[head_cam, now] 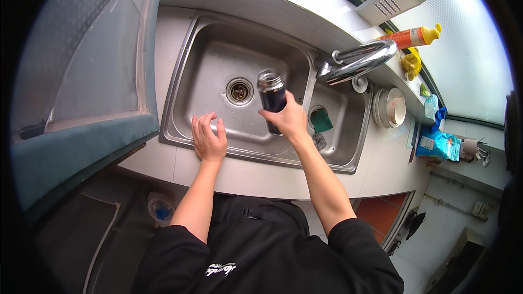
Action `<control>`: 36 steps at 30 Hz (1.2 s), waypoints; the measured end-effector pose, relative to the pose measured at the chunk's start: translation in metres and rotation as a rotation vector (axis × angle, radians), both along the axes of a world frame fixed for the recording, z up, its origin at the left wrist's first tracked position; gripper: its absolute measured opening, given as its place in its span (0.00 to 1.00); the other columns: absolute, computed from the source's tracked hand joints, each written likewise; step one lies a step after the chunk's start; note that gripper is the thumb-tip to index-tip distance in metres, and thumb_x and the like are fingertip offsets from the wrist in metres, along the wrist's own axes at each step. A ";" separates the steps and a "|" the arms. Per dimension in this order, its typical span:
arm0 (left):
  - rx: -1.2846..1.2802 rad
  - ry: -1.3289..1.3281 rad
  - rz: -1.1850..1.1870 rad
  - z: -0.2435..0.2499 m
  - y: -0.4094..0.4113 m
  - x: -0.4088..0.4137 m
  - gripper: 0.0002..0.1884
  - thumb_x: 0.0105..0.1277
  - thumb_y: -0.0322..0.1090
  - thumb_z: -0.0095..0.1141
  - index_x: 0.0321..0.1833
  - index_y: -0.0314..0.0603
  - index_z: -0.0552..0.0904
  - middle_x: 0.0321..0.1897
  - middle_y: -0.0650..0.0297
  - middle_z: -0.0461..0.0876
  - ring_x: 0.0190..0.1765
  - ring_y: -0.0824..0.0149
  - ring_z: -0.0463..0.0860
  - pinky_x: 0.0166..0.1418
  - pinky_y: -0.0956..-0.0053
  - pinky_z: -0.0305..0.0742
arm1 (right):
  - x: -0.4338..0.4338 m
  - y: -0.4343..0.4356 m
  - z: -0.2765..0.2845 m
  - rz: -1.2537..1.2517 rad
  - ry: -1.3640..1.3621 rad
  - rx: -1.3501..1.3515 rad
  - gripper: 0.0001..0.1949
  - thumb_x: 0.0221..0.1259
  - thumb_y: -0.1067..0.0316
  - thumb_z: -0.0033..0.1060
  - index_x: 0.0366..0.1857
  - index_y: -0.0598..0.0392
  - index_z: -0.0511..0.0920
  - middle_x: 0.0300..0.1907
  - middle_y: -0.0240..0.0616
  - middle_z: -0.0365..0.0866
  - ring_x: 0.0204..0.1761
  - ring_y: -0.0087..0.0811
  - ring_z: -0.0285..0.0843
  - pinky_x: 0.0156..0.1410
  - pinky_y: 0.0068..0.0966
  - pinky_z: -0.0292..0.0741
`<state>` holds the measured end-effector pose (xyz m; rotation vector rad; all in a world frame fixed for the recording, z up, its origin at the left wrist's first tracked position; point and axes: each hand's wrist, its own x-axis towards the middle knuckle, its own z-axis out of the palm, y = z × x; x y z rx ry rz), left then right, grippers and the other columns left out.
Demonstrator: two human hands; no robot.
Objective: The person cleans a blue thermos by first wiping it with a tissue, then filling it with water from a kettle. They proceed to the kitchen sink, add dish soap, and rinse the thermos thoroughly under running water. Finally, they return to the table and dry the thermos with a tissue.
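Observation:
My right hand (pixel 289 117) grips a dark vacuum flask (pixel 273 99) around its body. The flask has no lid, and its threaded steel neck points towards the back of the stainless steel sink (pixel 204 71). It is held over the right side of the larger basin, to the right of the drain (pixel 240 92). My left hand (pixel 209 136) is over the front rim of that basin with nothing in it, its fingers slightly curled and the thumb apart. In the smaller basin lie a green scouring pad (pixel 321 120) and a steel wool scrubber (pixel 319 141).
A chrome faucet (pixel 361 61) stands behind the divider, swung towards the right. Stacked bowls (pixel 390 108) sit right of the sink. On the back ledge are an orange squeeze bottle (pixel 410 37) and a grater (pixel 394 0). A blue package (pixel 439 145) lies at the far right.

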<state>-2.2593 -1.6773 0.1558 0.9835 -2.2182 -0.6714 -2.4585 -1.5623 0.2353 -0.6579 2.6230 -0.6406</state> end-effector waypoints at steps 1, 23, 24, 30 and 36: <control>-0.005 0.001 0.002 -0.001 0.000 0.000 0.16 0.73 0.36 0.59 0.59 0.42 0.76 0.50 0.61 0.82 0.59 0.54 0.80 0.78 0.47 0.65 | -0.005 -0.004 0.006 -0.068 -0.080 -0.040 0.44 0.39 0.42 0.86 0.60 0.59 0.77 0.46 0.51 0.90 0.49 0.49 0.89 0.58 0.39 0.82; -0.064 0.002 0.024 -0.006 0.002 0.006 0.20 0.72 0.36 0.60 0.63 0.38 0.73 0.54 0.54 0.78 0.62 0.49 0.77 0.80 0.44 0.62 | 0.001 -0.010 0.007 -0.182 -0.298 -0.288 0.40 0.39 0.45 0.88 0.55 0.62 0.78 0.47 0.53 0.90 0.51 0.45 0.90 0.58 0.38 0.84; -0.073 0.015 0.014 -0.005 0.000 0.000 0.21 0.72 0.36 0.60 0.63 0.38 0.73 0.54 0.55 0.78 0.62 0.49 0.77 0.80 0.44 0.62 | 0.001 -0.004 -0.010 -0.171 -0.302 -0.282 0.40 0.40 0.45 0.88 0.54 0.62 0.78 0.48 0.52 0.90 0.52 0.44 0.90 0.58 0.38 0.83; -0.058 0.048 0.027 -0.006 0.003 0.003 0.21 0.72 0.35 0.59 0.64 0.39 0.71 0.53 0.55 0.79 0.61 0.49 0.77 0.80 0.43 0.61 | 0.010 -0.011 -0.008 -0.189 -0.287 -0.349 0.44 0.38 0.45 0.90 0.56 0.64 0.72 0.47 0.53 0.89 0.50 0.46 0.90 0.58 0.38 0.83; -0.070 0.056 0.021 -0.003 0.000 0.000 0.22 0.73 0.35 0.59 0.65 0.38 0.70 0.53 0.55 0.80 0.61 0.48 0.78 0.80 0.42 0.60 | 0.009 -0.012 -0.006 -0.119 -0.264 -0.283 0.43 0.37 0.44 0.89 0.55 0.58 0.73 0.47 0.51 0.89 0.50 0.48 0.90 0.58 0.41 0.83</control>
